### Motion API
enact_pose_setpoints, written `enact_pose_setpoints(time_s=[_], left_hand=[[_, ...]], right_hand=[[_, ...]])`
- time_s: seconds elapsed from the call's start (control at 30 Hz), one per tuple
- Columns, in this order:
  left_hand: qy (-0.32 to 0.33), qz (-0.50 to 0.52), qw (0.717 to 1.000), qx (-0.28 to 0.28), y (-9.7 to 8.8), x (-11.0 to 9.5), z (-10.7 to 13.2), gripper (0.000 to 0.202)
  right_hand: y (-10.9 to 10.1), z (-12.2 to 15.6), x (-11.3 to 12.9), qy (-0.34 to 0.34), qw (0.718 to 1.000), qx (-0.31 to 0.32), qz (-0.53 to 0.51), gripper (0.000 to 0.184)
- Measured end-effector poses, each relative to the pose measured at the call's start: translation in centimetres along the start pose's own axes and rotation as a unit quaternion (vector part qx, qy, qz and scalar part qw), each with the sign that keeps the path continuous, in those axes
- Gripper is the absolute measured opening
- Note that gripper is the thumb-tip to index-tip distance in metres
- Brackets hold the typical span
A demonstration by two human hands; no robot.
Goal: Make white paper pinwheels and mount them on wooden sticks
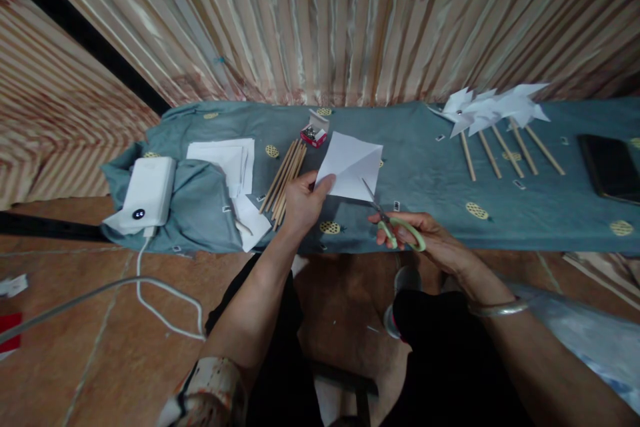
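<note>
A white paper square [351, 164] is held up over the counter [425, 173] by the left hand [303, 203], whose grip is closed on the sheet's lower left corner, thumb on top. Green-handled scissors [397, 227] are held by the right hand [430, 240], the grip closed through the handles; the blades point toward 11 o'clock and meet the paper's lower edge. A silver bangle [497, 309] is worn on the right wrist. At 9 o'clock of the left hand a bundle of wooden sticks [285, 180] lies beside a stack of white sheets [225, 160]. A small red box [314, 135] is seen at 12 o'clock of the sticks. Finished pinwheels [493, 113] lie well apart at 2 o'clock. A white power bank [147, 192] rests at the counter's left end.
</note>
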State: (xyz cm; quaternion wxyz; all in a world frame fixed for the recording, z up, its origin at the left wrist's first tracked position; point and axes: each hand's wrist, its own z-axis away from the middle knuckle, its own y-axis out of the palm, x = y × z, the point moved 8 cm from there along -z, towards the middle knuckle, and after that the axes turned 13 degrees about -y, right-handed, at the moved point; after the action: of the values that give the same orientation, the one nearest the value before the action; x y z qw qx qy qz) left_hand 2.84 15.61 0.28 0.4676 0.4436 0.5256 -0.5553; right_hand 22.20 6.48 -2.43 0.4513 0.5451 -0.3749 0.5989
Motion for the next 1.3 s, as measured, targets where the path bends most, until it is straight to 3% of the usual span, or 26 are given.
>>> enact_pose_setpoints(time_s=[0.7, 1.3], left_hand=[[0.000, -0.009, 1.000, -0.005, -0.11, 0.11, -0.09, 0.035], [-0.006, -0.003, 1.000, 0.007, -0.11, 0.15, -0.07, 0.033]], right_hand=[[0.06, -0.01, 0.09, -0.008, 1.000, 0.005, 0.013, 0.059], [0.07, -0.07, -0.52, 0.042, 0.998, -0.016, -0.043, 0.053]])
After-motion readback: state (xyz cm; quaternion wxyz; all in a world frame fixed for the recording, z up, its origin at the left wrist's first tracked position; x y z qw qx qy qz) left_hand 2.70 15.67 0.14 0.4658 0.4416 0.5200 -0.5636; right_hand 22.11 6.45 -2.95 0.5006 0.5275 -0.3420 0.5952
